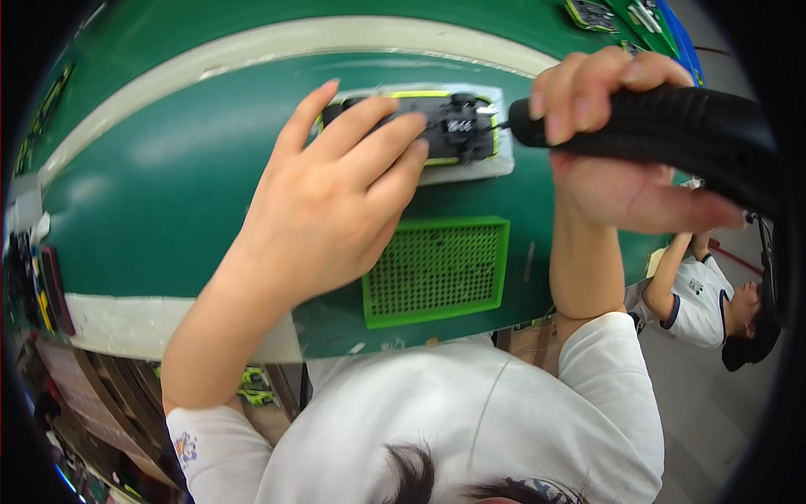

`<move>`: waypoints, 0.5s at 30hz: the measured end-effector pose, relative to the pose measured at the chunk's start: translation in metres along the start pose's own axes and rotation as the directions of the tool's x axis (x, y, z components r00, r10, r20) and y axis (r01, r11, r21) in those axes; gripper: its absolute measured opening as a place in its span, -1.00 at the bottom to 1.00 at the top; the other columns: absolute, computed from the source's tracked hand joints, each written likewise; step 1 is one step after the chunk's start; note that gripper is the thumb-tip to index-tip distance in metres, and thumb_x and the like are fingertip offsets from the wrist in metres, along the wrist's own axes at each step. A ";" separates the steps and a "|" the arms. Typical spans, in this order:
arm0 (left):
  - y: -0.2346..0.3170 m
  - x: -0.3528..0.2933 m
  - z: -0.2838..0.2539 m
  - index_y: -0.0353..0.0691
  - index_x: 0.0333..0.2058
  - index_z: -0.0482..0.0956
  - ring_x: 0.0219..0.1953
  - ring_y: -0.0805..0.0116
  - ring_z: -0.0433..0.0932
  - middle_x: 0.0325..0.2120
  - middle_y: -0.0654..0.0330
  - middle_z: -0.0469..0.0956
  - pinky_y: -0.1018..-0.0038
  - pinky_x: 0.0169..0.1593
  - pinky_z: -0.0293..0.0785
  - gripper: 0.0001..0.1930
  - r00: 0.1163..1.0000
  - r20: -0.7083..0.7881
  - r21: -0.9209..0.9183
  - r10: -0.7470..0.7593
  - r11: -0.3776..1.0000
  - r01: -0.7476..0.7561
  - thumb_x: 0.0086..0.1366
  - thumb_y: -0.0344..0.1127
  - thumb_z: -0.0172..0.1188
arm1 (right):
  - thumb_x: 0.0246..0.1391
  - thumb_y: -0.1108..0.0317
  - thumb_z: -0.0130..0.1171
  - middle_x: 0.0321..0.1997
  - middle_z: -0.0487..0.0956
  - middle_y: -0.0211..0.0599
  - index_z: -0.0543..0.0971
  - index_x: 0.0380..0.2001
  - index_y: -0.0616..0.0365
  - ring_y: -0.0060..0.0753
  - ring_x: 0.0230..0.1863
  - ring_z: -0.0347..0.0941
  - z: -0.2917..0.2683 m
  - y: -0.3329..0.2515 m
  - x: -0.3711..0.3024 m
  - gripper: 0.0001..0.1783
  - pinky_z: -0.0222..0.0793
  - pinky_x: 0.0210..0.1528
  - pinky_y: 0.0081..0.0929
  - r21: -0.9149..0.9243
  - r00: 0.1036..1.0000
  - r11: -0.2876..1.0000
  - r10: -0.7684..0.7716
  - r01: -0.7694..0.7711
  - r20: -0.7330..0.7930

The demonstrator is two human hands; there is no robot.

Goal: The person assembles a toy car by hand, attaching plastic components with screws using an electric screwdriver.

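Observation:
A toy car (pixel 460 144), black underneath with lime-green edges, lies wheels-up in a whitish holder (pixel 502 160) on the green table. My left hand (pixel 336 181) reaches over its left part; the fingertips press on the underside, and the thumb is hidden. In my right hand (pixel 600 126) is a thick black power screwdriver (pixel 663 126), held nearly level with fingers wrapped over its body. Its thin bit points left at the car's right end; whether it touches a screw I cannot tell.
Nearest my body sits a bright green perforated tray (pixel 437 270). A pale strip (pixel 252 57) curves across the table beyond the car. More car parts (pixel 590 15) lie at the far right. Tools (pixel 40 290) crowd the left edge. Another person (pixel 701 294) is at the right.

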State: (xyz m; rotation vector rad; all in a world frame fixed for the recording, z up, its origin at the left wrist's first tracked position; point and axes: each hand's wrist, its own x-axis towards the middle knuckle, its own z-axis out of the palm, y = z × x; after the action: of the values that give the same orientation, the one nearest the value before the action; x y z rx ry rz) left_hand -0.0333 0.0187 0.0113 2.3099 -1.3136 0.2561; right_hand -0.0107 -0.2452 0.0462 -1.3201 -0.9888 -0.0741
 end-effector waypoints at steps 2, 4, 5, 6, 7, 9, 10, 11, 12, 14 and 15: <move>0.001 -0.004 0.002 -0.22 -0.11 0.58 0.15 0.17 0.43 0.03 0.20 0.51 0.02 0.30 0.16 -0.65 1.000 -0.007 0.019 -0.008 1.000 0.008 0.05 -0.45 0.23 | -0.28 -0.79 -0.13 -0.33 0.47 -0.26 0.44 0.03 0.16 -0.36 -0.42 0.40 -0.015 -0.001 -0.004 0.20 0.33 -0.28 -0.33 0.032 0.999 0.999 0.030 -0.031 0.033; -0.004 -0.004 0.007 -0.19 -0.10 0.57 0.15 0.22 0.43 0.04 0.24 0.49 0.02 0.29 0.18 -0.62 0.999 -0.031 0.003 0.008 1.000 -0.008 0.03 -0.49 0.22 | -0.28 -0.79 -0.14 -0.31 0.47 -0.25 0.46 0.04 0.15 -0.34 -0.39 0.39 0.002 -0.006 -0.002 0.20 0.30 -0.26 -0.30 -0.029 0.998 0.999 0.014 -0.015 -0.053; -0.006 -0.006 0.007 -0.19 -0.10 0.57 0.15 0.22 0.43 0.04 0.24 0.49 0.02 0.29 0.18 -0.62 0.999 -0.037 0.005 -0.009 1.000 0.009 0.03 -0.49 0.22 | -0.28 -0.78 -0.14 -0.29 0.47 -0.24 0.48 0.05 0.14 -0.32 -0.37 0.38 0.010 -0.009 0.000 0.20 0.28 -0.24 -0.28 -0.100 0.989 0.995 -0.005 -0.010 -0.145; -0.006 -0.007 0.008 -0.18 -0.08 0.57 0.16 0.22 0.43 0.05 0.23 0.49 0.03 0.29 0.18 -0.60 0.999 -0.045 0.004 0.003 1.000 -0.003 0.03 -0.50 0.22 | -0.29 -0.79 -0.16 -0.28 0.47 -0.23 0.49 0.04 0.13 -0.30 -0.34 0.37 0.011 -0.011 -0.005 0.21 0.25 -0.22 -0.29 -0.021 0.974 1.000 -0.001 -0.003 -0.229; -0.007 -0.009 0.008 -0.18 -0.07 0.57 0.16 0.22 0.42 0.05 0.22 0.49 0.03 0.29 0.19 -0.58 0.999 -0.051 0.006 0.008 1.000 -0.007 0.02 -0.51 0.21 | -0.31 -0.76 -0.06 -0.27 0.46 -0.27 0.50 0.03 0.12 -0.34 -0.34 0.35 0.020 -0.018 -0.002 0.17 0.21 -0.20 -0.33 -0.029 0.961 0.999 -0.024 0.016 -0.276; -0.009 -0.012 0.010 -0.18 -0.06 0.57 0.15 0.20 0.43 0.05 0.21 0.48 0.03 0.29 0.19 -0.57 0.997 -0.074 -0.028 0.000 1.000 -0.002 0.02 -0.52 0.20 | -0.29 -0.66 0.11 -0.26 0.44 -0.32 0.47 0.03 0.11 -0.41 -0.35 0.33 0.035 -0.041 0.002 0.09 0.19 -0.19 -0.39 -0.007 0.975 0.999 0.042 -0.044 -0.218; -0.010 -0.012 0.011 -0.18 -0.05 0.57 0.15 0.19 0.43 0.06 0.19 0.48 0.03 0.29 0.20 -0.56 0.996 -0.093 -0.067 0.005 0.998 -0.012 0.02 -0.52 0.20 | -0.26 -0.60 0.17 -0.25 0.43 -0.35 0.45 0.03 0.09 -0.43 -0.35 0.32 0.052 -0.047 0.001 0.04 0.20 -0.19 -0.40 0.008 0.975 0.998 0.057 -0.057 -0.216; -0.013 -0.012 0.012 -0.18 -0.05 0.57 0.15 0.19 0.43 0.06 0.19 0.48 0.03 0.29 0.20 -0.56 0.995 -0.099 -0.067 0.000 0.998 -0.006 0.02 -0.52 0.20 | -0.23 -0.55 0.22 -0.25 0.42 -0.37 0.42 0.04 0.08 -0.46 -0.36 0.32 0.071 -0.044 0.003 0.00 0.20 -0.19 -0.42 0.024 0.974 0.997 0.073 -0.069 -0.214; -0.014 -0.009 0.011 -0.19 -0.04 0.56 0.14 0.17 0.44 0.05 0.15 0.48 0.02 0.28 0.20 -0.55 0.992 -0.121 -0.116 0.026 0.992 -0.040 0.02 -0.55 0.16 | -0.18 -0.53 0.21 -0.26 0.44 -0.36 0.36 0.05 0.08 -0.45 -0.39 0.35 0.084 -0.036 0.004 -0.02 0.26 -0.23 -0.41 0.116 0.977 0.993 0.058 -0.034 -0.207; -0.021 -0.015 0.010 -0.19 -0.02 0.56 0.13 0.14 0.45 0.04 0.12 0.49 0.00 0.28 0.20 -0.54 0.990 -0.138 -0.154 0.024 0.987 -0.045 0.03 -0.57 0.12 | -0.17 -0.54 0.19 -0.27 0.45 -0.35 0.35 0.05 0.09 -0.43 -0.41 0.38 0.101 -0.016 0.003 -0.01 0.29 -0.25 -0.38 0.161 0.981 0.987 0.060 -0.030 -0.187; -0.026 -0.017 0.002 -0.21 -0.01 0.55 0.12 0.10 0.45 0.03 0.07 0.49 0.04 0.27 0.22 -0.53 0.972 -0.234 -0.173 0.024 0.983 -0.066 0.03 -0.57 0.11 | -0.17 -0.56 0.17 -0.28 0.46 -0.33 0.34 0.05 0.10 -0.41 -0.43 0.40 0.108 -0.008 0.003 0.00 0.33 -0.27 -0.36 0.194 0.982 0.981 0.064 -0.029 -0.177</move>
State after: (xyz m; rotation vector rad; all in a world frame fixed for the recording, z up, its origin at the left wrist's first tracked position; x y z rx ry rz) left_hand -0.0207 0.0421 -0.0044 2.0335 -1.2197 0.3922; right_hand -0.0732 -0.1571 0.0459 -1.1383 -0.7883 -0.0623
